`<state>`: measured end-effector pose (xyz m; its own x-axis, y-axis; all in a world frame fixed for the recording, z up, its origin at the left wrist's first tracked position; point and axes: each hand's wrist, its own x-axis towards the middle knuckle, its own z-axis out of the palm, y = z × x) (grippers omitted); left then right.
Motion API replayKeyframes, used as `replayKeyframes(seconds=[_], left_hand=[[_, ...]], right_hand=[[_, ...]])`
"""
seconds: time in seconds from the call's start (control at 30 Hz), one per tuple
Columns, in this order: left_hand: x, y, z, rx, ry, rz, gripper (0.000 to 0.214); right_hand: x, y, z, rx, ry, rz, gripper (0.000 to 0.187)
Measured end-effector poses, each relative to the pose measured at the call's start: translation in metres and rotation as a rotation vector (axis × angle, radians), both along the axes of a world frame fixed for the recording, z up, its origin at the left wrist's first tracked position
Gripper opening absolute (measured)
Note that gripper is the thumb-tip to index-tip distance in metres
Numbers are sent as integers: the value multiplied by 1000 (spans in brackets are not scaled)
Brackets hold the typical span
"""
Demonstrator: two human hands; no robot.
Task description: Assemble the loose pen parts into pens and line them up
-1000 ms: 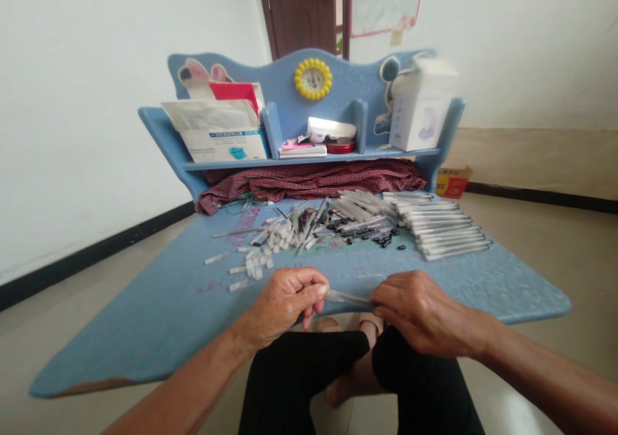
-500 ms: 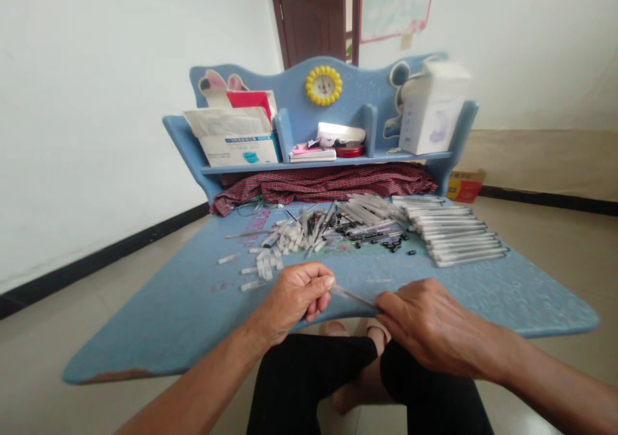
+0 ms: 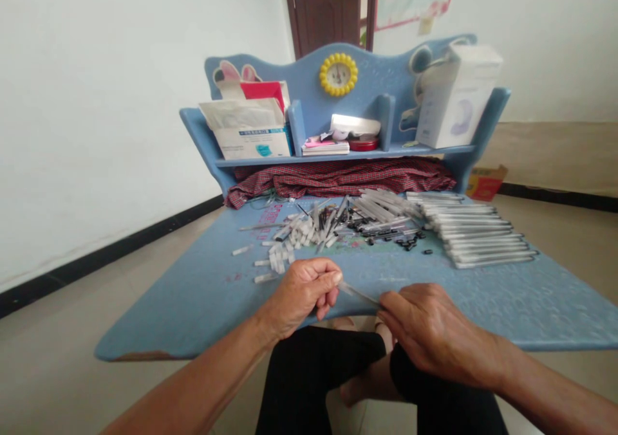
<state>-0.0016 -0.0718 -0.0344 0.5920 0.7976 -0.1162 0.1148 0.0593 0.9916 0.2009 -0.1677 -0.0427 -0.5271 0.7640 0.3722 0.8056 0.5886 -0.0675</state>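
Note:
Between my two hands, over the front edge of the blue desk, runs a clear pen. My left hand pinches its left end between thumb and bent fingers. The other end is in the closed fingers of my right hand, which hide it. Beyond my hands lies a loose heap of white pen caps. Small black plugs and clear pen barrels lie to the right of the caps. A neat row of pens is stacked farther right.
The blue desk has a raised shelf at its back. On that shelf stand a mask box, a red round tin and a tall white box. A checked cloth is bunched beneath it.
The whole view has shifted, so the desk and shelf appear farther right and slightly higher. Both hands keep their hold on the pen, with little change in their pose.

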Motion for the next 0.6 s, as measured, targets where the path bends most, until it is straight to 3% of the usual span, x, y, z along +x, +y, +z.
replayKeyframes(seconds=[0.27, 0.43, 0.6], left_hand=[[5, -1, 4, 80, 129, 47, 24], [8, 2, 7, 110, 170, 58, 35], [11, 1, 9, 105, 241, 43, 32]], right_hand=[[17, 10, 19, 25, -131, 0, 15], [85, -3, 30, 36, -196, -126, 22], [163, -19, 23, -3, -286, -287, 30]])
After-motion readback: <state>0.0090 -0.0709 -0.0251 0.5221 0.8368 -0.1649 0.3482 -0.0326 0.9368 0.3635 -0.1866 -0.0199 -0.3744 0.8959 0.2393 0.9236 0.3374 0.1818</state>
